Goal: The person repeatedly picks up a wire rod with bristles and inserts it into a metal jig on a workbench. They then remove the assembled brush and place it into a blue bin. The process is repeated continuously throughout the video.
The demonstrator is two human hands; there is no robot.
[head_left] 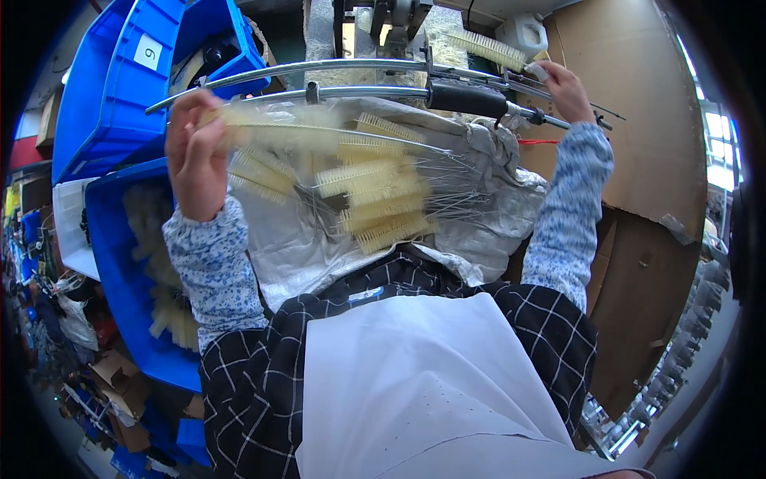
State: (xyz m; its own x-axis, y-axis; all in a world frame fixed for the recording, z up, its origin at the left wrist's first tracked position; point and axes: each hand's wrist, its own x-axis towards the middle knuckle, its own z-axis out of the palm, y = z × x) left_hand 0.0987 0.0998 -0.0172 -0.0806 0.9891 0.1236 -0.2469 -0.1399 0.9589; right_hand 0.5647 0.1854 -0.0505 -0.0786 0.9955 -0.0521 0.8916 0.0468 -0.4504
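My left hand (195, 156) is closed on a bristle brush with pale yellow bristles, blurred by motion. Its twisted wire stem (383, 139) points right, over a pile of similar brushes (387, 195) lying on a white sack. At the right, my right hand (568, 94) has its fingers pinched together beside the metal rods (550, 120) of a bench device. A small white piece shows at those fingertips, and what they grip is unclear. Right by them is the end of another yellow brush (487, 49), slanting up to the left.
Long metal rods (343, 65) with a black sleeve (467, 99) run across the far side. Blue bins (104, 104) stand at the left, and a lower blue bin (120, 279) holds more brushes. Cardboard (646, 152) lines the right, near a translucent jug (523, 33).
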